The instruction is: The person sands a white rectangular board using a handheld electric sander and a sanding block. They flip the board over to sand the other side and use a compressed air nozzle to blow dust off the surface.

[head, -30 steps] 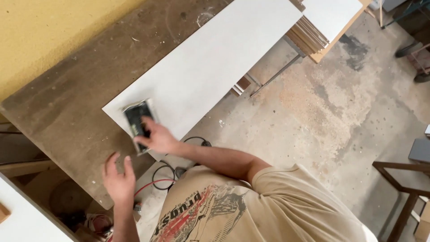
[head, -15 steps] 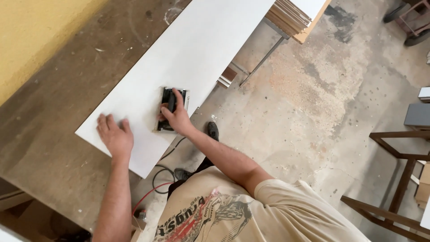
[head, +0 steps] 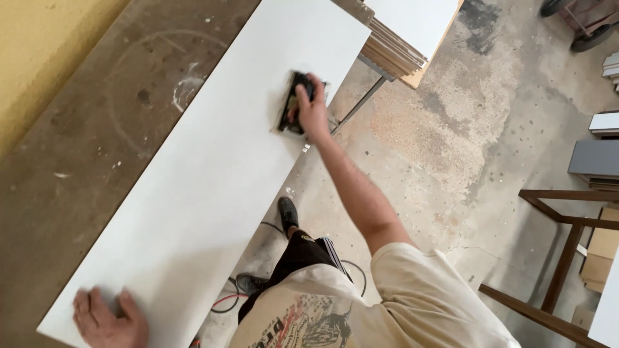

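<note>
A long white board (head: 213, 174) lies flat on a worn brown workbench (head: 97, 129). My right hand (head: 313, 109) grips a black hand sander (head: 291, 103) with a pale pad, pressed on the board near its far right edge; the tool is blurred. My left hand (head: 106, 319) rests flat with fingers spread on the near end of the board, at the bottom left of the view.
A stack of board panels (head: 400, 45) sits on a stand beyond the board's far end. Cables (head: 238, 293) lie on the dusty concrete floor by my feet. A brown wooden frame (head: 567, 251) and more panels (head: 596, 154) stand at the right. A yellow wall borders the bench.
My right hand has pushed the sander along the board toward its far end. My left hand has stayed pressed on the board's near end as the view shifted.
</note>
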